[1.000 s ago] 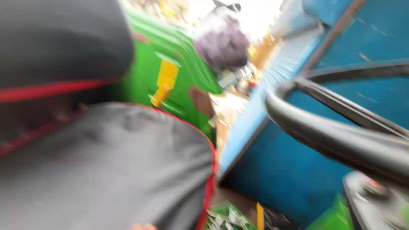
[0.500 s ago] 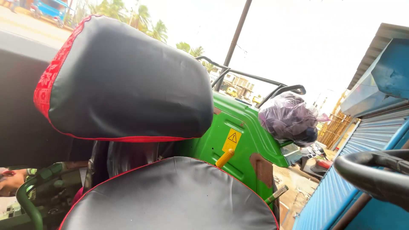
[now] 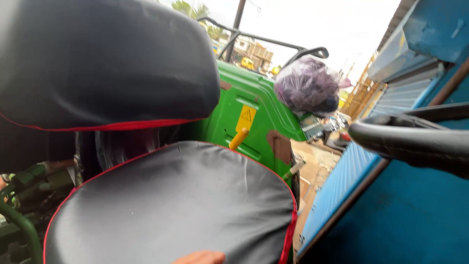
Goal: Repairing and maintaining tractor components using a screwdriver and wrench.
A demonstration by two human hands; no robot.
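A black seat cushion (image 3: 181, 205) with red piping fills the lower middle, and its black backrest (image 3: 97, 63) fills the upper left. A sliver of a hand, probably my left hand (image 3: 199, 257), shows at the bottom edge, resting on the cushion's near rim. Too little of it shows to tell its fingers. My right hand is out of view. A black steering wheel rim (image 3: 410, 142) juts in from the right.
Behind the seat is a green fender (image 3: 254, 117) with a yellow lever (image 3: 238, 139). A plastic-wrapped bundle (image 3: 308, 85) sits on its top. A blue metal wall (image 3: 400, 215) stands close on the right. A green rail (image 3: 19, 225) runs at the lower left.
The view has steadied and dropped slightly toward the seat cushion. The hand sliver has come into view at the bottom edge, and the steering wheel now shows larger on the right.
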